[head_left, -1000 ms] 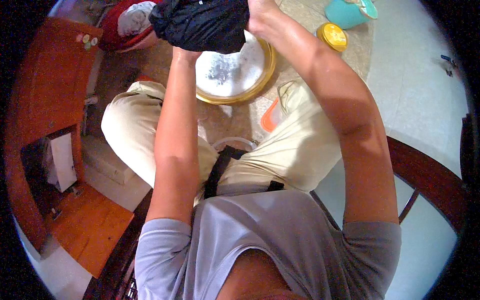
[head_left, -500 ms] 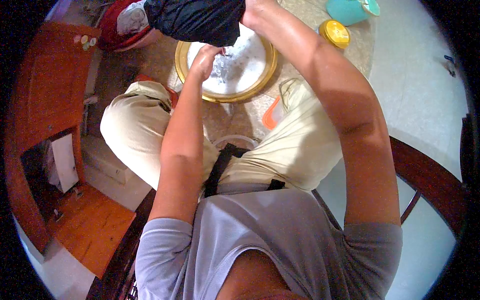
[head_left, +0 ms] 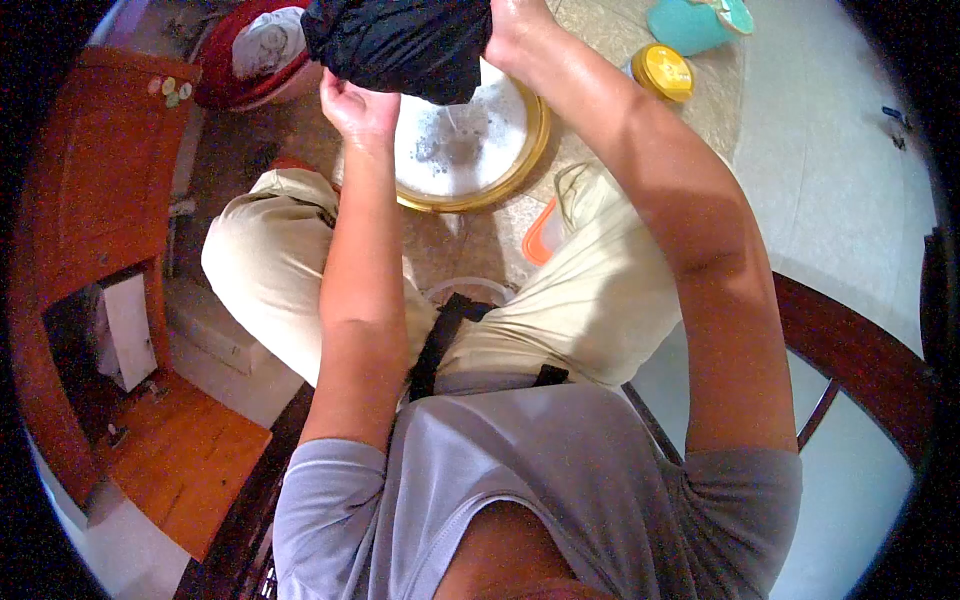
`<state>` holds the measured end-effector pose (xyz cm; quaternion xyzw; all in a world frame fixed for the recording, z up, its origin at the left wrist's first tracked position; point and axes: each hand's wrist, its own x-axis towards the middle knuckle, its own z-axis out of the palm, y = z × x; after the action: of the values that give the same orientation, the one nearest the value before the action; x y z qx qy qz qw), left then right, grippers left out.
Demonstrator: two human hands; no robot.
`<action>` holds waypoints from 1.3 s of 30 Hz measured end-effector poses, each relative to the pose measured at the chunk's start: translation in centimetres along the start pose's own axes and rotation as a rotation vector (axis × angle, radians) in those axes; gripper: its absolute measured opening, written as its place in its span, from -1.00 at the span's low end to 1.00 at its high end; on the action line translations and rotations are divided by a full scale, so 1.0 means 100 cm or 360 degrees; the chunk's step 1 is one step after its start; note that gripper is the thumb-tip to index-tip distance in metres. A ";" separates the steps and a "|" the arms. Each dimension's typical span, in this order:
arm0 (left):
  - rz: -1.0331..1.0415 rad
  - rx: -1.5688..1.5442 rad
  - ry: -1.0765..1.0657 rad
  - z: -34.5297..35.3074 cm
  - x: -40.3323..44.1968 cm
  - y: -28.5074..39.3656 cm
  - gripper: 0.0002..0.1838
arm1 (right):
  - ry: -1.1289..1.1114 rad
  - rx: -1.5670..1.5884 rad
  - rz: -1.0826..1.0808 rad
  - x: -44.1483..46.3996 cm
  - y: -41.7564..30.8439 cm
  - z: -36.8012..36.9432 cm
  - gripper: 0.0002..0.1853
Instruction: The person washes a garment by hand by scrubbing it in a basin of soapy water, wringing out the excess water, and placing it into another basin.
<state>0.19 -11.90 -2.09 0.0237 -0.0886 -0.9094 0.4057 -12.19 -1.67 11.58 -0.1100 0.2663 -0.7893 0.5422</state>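
Note:
A black wet-looking cloth (head_left: 400, 50) hangs at the top of the view, its upper part cut off by the frame edge. My right hand (head_left: 515, 35) grips its right side, with most of the fingers out of sight. At the lower left edge of the cloth, my left hand (head_left: 360, 105) is turned palm up, its curled fingers partly hidden and holding the fabric. Beneath the cloth stands a round basin (head_left: 541, 135) with a yellow rim. White suds (head_left: 490, 150) cover the water in it, with darker gaps in the middle.
A red tub (head_left: 215, 65) holding a whitish cloth (head_left: 268, 43) is at the upper left. On the upper right are a teal bucket (head_left: 690, 25) and a yellow-lidded container (head_left: 662, 72). An orange-rimmed item (head_left: 540, 235) lies by my right leg. An orange-brown wooden cabinet (head_left: 110, 160) stands left.
My left hand has moved up and left from over the suds to the lower left edge of the cloth. The cloth has shifted slightly down; my right hand still grips it.

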 end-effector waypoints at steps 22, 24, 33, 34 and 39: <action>-0.0302 0.0368 -0.0095 0.038 -0.016 -0.019 -0.50 | -0.0015 -0.0038 0.0375 -0.014 0.029 0.005 -0.49; -0.0278 0.0377 -0.0106 0.036 -0.017 -0.018 -0.50 | -0.0048 -0.0019 0.0394 -0.014 0.029 0.004 -0.49; -0.0157 0.0542 -0.0105 0.015 -0.026 -0.021 -0.54 | -0.0162 0.0091 0.0370 -0.020 0.046 0.004 -0.50; -0.0159 0.0567 -0.0102 0.011 -0.027 -0.023 -0.55 | -0.0157 0.0050 0.0328 -0.021 0.047 0.004 -0.50; -0.0422 0.0742 -0.0076 -0.011 -0.027 -0.031 -0.57 | 0.0044 -0.0055 0.0316 -0.020 0.032 0.008 -0.53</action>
<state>-0.16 -7.97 -3.83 0.1063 -0.3012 -0.9100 0.2643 -8.44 -0.94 10.76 -0.0815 0.2968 -0.7284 0.6121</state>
